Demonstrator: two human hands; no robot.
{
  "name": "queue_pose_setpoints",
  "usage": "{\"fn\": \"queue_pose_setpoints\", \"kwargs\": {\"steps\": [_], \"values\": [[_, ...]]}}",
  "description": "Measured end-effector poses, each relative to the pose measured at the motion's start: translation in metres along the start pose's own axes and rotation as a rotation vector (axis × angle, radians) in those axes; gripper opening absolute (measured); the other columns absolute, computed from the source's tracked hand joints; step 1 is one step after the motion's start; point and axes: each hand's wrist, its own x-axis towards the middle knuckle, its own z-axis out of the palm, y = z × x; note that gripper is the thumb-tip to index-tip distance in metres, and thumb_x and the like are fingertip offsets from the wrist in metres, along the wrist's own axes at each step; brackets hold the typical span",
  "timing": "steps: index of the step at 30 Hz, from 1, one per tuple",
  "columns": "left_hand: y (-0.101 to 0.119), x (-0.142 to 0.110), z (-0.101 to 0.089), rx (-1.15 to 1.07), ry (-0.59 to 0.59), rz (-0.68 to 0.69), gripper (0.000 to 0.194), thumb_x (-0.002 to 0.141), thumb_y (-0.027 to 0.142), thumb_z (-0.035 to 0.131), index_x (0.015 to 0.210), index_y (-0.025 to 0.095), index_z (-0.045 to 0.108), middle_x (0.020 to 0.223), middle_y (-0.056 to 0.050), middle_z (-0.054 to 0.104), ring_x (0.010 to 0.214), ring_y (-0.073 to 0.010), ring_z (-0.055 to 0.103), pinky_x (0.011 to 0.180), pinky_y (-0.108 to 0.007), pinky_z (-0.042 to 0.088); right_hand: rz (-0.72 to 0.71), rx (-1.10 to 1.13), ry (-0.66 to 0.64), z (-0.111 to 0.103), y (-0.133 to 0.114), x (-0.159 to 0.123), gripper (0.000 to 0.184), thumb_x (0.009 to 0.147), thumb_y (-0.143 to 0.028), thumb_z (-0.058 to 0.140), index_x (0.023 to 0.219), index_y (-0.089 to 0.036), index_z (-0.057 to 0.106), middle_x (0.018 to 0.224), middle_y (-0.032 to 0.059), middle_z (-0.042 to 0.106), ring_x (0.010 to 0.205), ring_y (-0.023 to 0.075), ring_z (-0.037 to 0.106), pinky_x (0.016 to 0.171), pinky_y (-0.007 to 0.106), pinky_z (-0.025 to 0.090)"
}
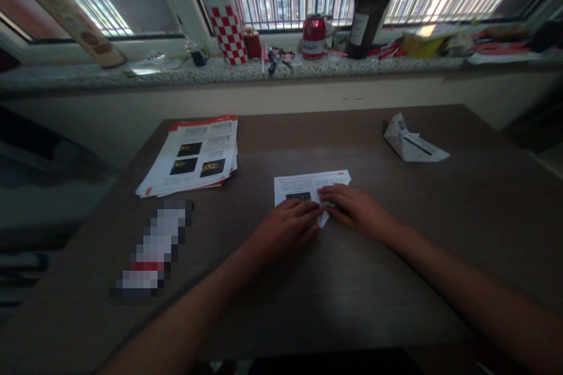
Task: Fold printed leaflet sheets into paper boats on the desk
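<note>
Our forearms (211, 293) lie nearest, reaching over the brown table (373, 310). At left we see a pixelated oblong item (152, 249), with a stack of printed sheets (191, 155) just beyond it. Near the table's middle, our left hand (292, 225) covers the near edge of a printed paper (299, 184), fingers close together. One corner pokes toward us between the hands. Our right hand (354, 206) touches the paper's right part, fingers nearly together; whether either hand pinches it, we cannot tell. Farther right, well apart, sits a folded paper shape (411, 143).
</note>
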Motion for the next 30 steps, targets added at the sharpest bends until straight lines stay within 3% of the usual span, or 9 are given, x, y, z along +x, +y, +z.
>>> {"fn": "queue_pose_setpoints", "kwargs": {"steps": [6,9,15,30], "values": [[-0.001,0.007,0.007,-0.065,0.098,-0.126,0.044,0.105,0.03,0.06,0.146,0.016,0.055,0.142,-0.014,0.059,0.128,-0.0288,0.059,0.112,-0.048,0.051,0.035,0.014,-0.019,0.002,0.002,0.0,0.034,0.104,-0.03,0.061,0.138,-0.025,0.063,0.142,0.0106,0.068,0.135,0.0283,0.062,0.116,0.054,0.049],[0.0,0.012,0.007,-0.062,0.098,-0.158,0.05,0.103,0.032,0.064,0.149,0.018,0.05,0.139,-0.013,0.059,0.123,-0.0295,0.059,0.109,-0.048,0.053,0.027,0.023,-0.009,0.002,0.003,0.0,0.035,0.103,-0.031,0.062,0.138,-0.026,0.063,0.142,0.0103,0.068,0.134,0.029,0.062,0.114,0.054,0.051],[0.004,0.018,0.007,-0.009,0.122,-0.168,0.047,0.098,0.036,0.07,0.14,0.018,0.057,0.138,-0.013,0.06,0.127,-0.0321,0.056,0.112,-0.05,0.05,0.018,0.031,0.008,0.002,0.001,0.001,0.029,0.103,-0.028,0.063,0.131,-0.025,0.068,0.14,0.0115,0.069,0.133,0.0292,0.063,0.114,0.054,0.051],[0.008,0.015,0.016,-0.013,0.138,-0.201,0.054,0.102,0.04,0.061,0.149,0.017,0.048,0.148,-0.014,0.055,0.13,-0.0336,0.056,0.112,-0.051,0.049,-0.063,-0.05,0.05,0.002,0.002,0.0,0.024,0.104,-0.024,0.061,0.124,-0.024,0.074,0.144,0.0109,0.068,0.131,0.0271,0.066,0.118,0.058,0.047]]}}
